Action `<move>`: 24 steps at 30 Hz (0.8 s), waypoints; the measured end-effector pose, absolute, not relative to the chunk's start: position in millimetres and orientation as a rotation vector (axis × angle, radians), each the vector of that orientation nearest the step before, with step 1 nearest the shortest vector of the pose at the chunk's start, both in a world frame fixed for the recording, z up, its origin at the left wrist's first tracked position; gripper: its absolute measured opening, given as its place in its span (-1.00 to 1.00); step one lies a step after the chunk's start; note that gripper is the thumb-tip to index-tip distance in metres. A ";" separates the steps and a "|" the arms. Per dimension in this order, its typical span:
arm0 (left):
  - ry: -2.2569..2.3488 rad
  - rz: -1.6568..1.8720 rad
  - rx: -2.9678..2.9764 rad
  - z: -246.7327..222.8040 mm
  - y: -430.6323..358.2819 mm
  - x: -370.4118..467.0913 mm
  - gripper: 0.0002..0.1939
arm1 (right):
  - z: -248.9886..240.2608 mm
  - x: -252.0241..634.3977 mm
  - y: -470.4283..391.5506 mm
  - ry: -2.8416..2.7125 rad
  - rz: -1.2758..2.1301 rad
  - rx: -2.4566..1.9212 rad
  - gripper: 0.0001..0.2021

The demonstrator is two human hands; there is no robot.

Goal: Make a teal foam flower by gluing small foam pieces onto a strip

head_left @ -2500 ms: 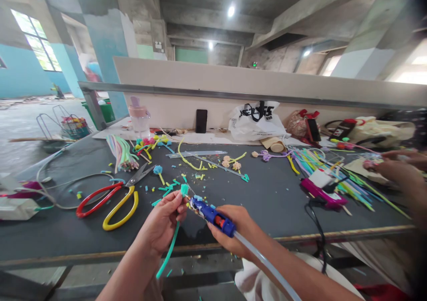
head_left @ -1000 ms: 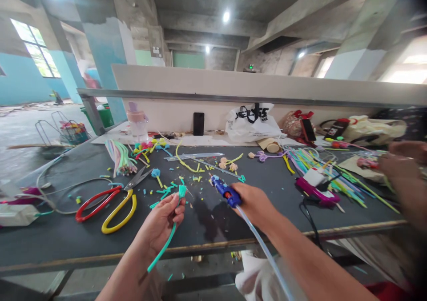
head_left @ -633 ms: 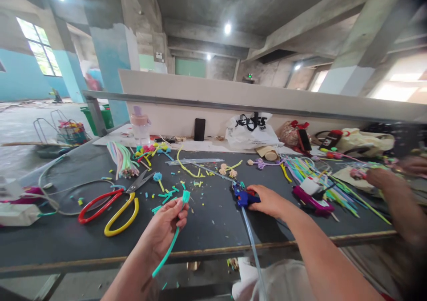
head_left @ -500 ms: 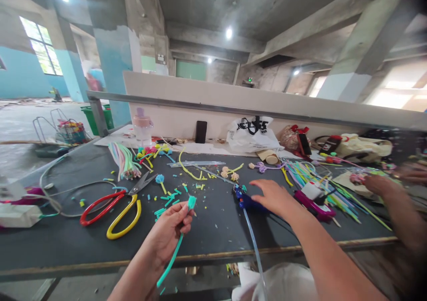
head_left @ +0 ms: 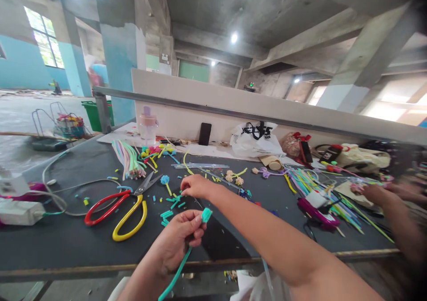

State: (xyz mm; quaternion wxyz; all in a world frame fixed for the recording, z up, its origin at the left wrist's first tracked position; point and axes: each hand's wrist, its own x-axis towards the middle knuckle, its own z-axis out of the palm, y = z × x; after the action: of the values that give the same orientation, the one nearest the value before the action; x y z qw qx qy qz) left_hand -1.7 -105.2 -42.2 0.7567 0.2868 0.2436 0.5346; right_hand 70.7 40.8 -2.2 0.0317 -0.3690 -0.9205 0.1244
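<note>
My left hand (head_left: 187, 232) is closed round a teal fuzzy craft stem (head_left: 179, 272). A thick teal tuft (head_left: 206, 214) tops it, and the long tail hangs below the hand. My right hand (head_left: 195, 188) reaches across to the left, fingertips pinched down on a small pile of short teal stem pieces (head_left: 173, 201); one piece appears to be between them. More cut teal pieces (head_left: 166, 216) lie nearer my left hand. A dark blue glue gun (head_left: 246, 195) is mostly hidden behind my right forearm, with a clear glue stick (head_left: 267, 278) hanging past the table edge.
Large scissors (head_left: 128, 203) with red and yellow handles lie open at left. A blue pompom flower (head_left: 165, 180), a stem bundle (head_left: 125, 156), a bottle (head_left: 147, 127) and a phone (head_left: 205, 134) stand behind. At right are a purple glue gun (head_left: 318, 214), loose stems and another person's hand (head_left: 375, 194).
My right hand has left the blue glue gun and swung left to the teal pieces, its fingers closing. My left hand still holds the teal stem, now slightly further right and lower in view.
</note>
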 end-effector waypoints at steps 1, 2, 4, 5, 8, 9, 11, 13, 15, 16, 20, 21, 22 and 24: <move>0.536 1.166 0.623 -41.6 -105.4 -1.7 -0.80 | -4.8 66.7 42.4 -2.858 0.382 -1.140 -0.83; 0.544 1.167 0.622 -41.1 -105.7 -1.6 -0.80 | -6.9 63.8 43.0 -2.877 0.381 -1.144 -0.85; 0.565 1.170 0.619 -40.6 -106.4 -1.6 -0.81 | -8.5 61.6 41.9 -2.895 0.382 -1.150 -0.91; 0.575 1.169 0.620 -40.6 -106.6 -1.7 -0.81 | -7.9 62.7 40.5 -2.889 0.381 -1.156 -0.94; 0.599 1.164 0.620 -41.7 -106.6 -1.3 -0.81 | -1.2 76.6 34.2 -2.799 0.373 -1.188 -0.91; 0.605 1.163 0.620 -42.1 -106.5 -1.0 -0.81 | 1.8 84.7 31.4 -2.755 0.373 -1.197 -0.85; 0.617 1.163 0.620 -42.7 -106.1 -0.1 -0.81 | 7.0 104.3 24.8 -2.674 0.391 -1.204 -0.71; 0.616 1.167 0.620 -42.6 -105.8 0.9 -0.81 | 9.5 125.2 16.3 -2.611 0.424 -1.205 -0.63; 0.610 1.168 0.617 -42.2 -105.5 1.9 -0.82 | 8.8 143.6 6.4 -2.529 0.463 -1.239 -0.72; 0.609 1.170 0.617 -42.0 -105.3 2.2 -0.82 | 7.5 151.0 1.2 -2.477 0.488 -1.267 -0.79; 0.637 1.179 0.610 -42.2 -104.6 2.9 -0.85 | 0.7 168.1 -16.9 -2.248 0.647 -1.340 -0.89; 0.644 1.180 0.609 -42.3 -104.6 3.0 -0.86 | -0.4 170.0 -20.4 -2.194 0.701 -1.340 -0.88; 0.651 1.179 0.607 -42.5 -104.7 3.0 -0.87 | -1.0 171.4 -23.5 -2.143 0.759 -1.334 -0.88; 0.668 1.179 0.602 -42.4 -105.0 3.4 -0.87 | -0.5 173.4 -29.1 -2.065 0.871 -1.317 -0.90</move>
State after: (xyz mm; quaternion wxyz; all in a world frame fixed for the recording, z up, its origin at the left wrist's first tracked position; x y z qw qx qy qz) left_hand 3.4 -105.0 -42.4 0.7377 0.2741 0.3041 0.5369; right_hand 173.4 -29.1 -0.5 0.2679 -0.4881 -0.7653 0.3229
